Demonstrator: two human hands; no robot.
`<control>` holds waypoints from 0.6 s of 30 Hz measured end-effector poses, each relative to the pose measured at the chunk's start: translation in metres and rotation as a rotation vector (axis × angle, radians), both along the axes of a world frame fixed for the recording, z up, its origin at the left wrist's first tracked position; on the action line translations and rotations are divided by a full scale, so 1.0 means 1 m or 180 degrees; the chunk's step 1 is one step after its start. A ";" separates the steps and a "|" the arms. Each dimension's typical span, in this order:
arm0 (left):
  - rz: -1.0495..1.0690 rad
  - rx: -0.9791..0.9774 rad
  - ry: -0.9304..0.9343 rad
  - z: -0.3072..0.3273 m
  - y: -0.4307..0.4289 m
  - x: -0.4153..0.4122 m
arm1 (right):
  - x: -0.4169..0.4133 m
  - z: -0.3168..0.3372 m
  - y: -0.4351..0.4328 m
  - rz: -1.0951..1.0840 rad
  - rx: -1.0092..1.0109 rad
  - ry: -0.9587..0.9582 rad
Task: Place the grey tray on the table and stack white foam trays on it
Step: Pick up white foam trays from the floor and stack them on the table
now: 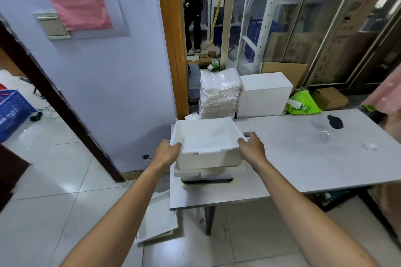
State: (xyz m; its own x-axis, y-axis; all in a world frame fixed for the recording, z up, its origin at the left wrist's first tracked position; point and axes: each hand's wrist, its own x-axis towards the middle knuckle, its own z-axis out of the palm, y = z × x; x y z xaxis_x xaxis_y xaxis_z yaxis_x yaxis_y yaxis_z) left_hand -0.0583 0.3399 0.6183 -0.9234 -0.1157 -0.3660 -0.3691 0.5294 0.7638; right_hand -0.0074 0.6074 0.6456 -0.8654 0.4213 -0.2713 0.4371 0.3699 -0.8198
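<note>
Top white foam tray point(208, 136) sitting over stack at left end of table point(303, 158); cannot tell if fully seated. I'm gripping it with both hands. My left hand point(168, 150) is curling around near-left corner, my right hand point(252, 146) pinching rim at near-right corner. Lower foam tray point(195, 172) peeking out beneath. Grey tray point(188, 178) lying under that on tabletop, dark handle slot facing me. Wrapped tray stack point(219, 93) standing behind table, just beside white box point(265, 93). Green bag point(302, 103) sitting right of box. Foam lid point(156, 219) lying on floor by table's near-left corner.

Matt white foam tray point(206, 136); scuffed grey table point(303, 158); glossy floor tiles point(54, 180).
</note>
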 end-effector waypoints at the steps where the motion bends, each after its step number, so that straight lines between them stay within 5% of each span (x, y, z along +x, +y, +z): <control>1: 0.0006 0.0062 -0.0008 -0.002 0.001 -0.001 | 0.000 -0.002 0.000 0.0001 -0.0013 0.0019; 18: -0.0404 0.0236 -0.0128 -0.034 0.002 0.002 | 0.003 -0.042 0.009 0.0338 0.0166 -0.0181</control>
State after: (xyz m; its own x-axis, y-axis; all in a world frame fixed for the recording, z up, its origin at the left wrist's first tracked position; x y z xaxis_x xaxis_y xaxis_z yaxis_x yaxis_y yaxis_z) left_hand -0.0562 0.3420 0.5842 -0.9132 0.0298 -0.4063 -0.3340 0.5164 0.7885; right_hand -0.0045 0.6162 0.6032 -0.8898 0.3429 -0.3012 0.4383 0.4581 -0.7734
